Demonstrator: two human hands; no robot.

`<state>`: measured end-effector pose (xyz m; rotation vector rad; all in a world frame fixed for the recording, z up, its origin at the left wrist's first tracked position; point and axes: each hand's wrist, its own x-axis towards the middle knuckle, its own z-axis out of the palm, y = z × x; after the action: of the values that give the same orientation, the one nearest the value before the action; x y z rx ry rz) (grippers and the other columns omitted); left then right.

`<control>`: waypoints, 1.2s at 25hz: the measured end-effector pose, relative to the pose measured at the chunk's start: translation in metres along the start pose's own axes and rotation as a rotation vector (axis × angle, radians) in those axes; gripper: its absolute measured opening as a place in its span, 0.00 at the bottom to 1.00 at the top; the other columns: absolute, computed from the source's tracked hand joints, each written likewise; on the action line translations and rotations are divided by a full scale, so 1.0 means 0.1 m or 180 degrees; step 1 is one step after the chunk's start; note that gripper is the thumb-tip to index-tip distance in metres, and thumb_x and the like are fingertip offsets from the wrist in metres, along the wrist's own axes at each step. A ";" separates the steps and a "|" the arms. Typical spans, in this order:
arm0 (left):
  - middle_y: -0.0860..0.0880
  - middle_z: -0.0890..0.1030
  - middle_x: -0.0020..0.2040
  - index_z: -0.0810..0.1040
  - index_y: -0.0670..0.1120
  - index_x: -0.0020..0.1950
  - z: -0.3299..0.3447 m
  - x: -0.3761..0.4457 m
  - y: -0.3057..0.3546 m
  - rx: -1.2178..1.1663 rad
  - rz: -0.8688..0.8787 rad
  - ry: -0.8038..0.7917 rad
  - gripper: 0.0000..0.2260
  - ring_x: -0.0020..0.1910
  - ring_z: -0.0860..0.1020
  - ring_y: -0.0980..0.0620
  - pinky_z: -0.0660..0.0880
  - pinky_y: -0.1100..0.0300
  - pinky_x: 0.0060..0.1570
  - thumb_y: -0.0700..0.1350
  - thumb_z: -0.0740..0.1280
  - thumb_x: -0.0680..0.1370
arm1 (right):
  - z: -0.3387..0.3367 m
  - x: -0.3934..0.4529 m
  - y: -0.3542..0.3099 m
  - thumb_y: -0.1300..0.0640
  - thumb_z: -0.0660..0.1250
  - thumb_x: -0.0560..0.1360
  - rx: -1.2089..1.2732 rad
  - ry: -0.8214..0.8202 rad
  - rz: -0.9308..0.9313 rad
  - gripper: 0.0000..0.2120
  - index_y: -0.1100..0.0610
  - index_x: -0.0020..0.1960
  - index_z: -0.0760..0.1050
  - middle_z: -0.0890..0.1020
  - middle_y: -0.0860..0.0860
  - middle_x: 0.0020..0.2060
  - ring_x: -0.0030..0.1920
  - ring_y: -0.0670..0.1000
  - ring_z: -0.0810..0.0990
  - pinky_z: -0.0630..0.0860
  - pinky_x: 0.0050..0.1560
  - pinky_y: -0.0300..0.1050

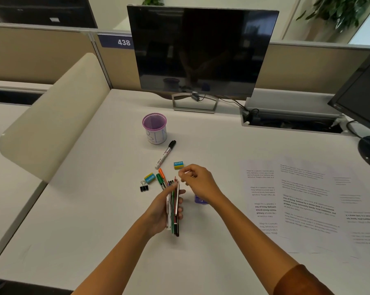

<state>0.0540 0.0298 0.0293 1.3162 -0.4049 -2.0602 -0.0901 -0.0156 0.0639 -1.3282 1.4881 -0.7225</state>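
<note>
The left hand (159,211) grips a bundle of pens and pencils (175,209), fingers wrapped round it, above the counter (94,209). The right hand (198,180) hovers beside the bundle's tips with its fingers curled; whether it pinches anything cannot be told. A purple mesh cup (154,128) stands farther back, near a marker (165,154)
</note>
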 end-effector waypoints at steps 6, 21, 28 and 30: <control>0.48 0.75 0.33 0.77 0.37 0.59 0.11 0.05 -0.09 0.0674 0.0287 0.0046 0.12 0.28 0.72 0.53 0.75 0.58 0.31 0.43 0.69 0.79 | -0.11 -0.12 0.27 0.52 0.68 0.77 0.0270 0.0009 0.0416 0.06 0.52 0.53 0.78 0.83 0.50 0.48 0.49 0.53 0.82 0.76 0.38 0.35; 0.58 0.81 0.36 0.77 0.50 0.45 0.47 0.05 -0.26 0.1430 0.2520 0.0391 0.13 0.39 0.81 0.59 0.78 0.63 0.39 0.31 0.67 0.77 | 0.11 -0.50 0.37 0.52 0.78 0.68 0.0678 -0.0044 -0.0517 0.29 0.47 0.65 0.69 0.75 0.41 0.60 0.62 0.41 0.75 0.77 0.56 0.33; 0.54 0.80 0.39 0.78 0.50 0.45 0.49 0.06 -0.47 0.2006 0.2590 0.0401 0.10 0.44 0.80 0.67 0.76 0.70 0.44 0.37 0.61 0.81 | 0.23 -0.57 0.46 0.55 0.73 0.73 0.0556 0.0081 -0.0800 0.14 0.51 0.57 0.74 0.78 0.46 0.53 0.57 0.44 0.78 0.76 0.57 0.34; 0.52 0.78 0.43 0.75 0.47 0.47 0.55 0.06 -0.44 0.1893 0.2546 0.0567 0.12 0.46 0.79 0.67 0.74 0.73 0.45 0.33 0.57 0.82 | 0.22 -0.54 0.41 0.53 0.72 0.74 0.0517 0.0221 -0.0905 0.11 0.53 0.53 0.75 0.80 0.47 0.48 0.53 0.45 0.80 0.77 0.54 0.34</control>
<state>-0.0126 0.0538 0.0244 1.3311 -1.2909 -1.1731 -0.0893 0.0494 0.0346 -1.4155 1.2765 -1.0587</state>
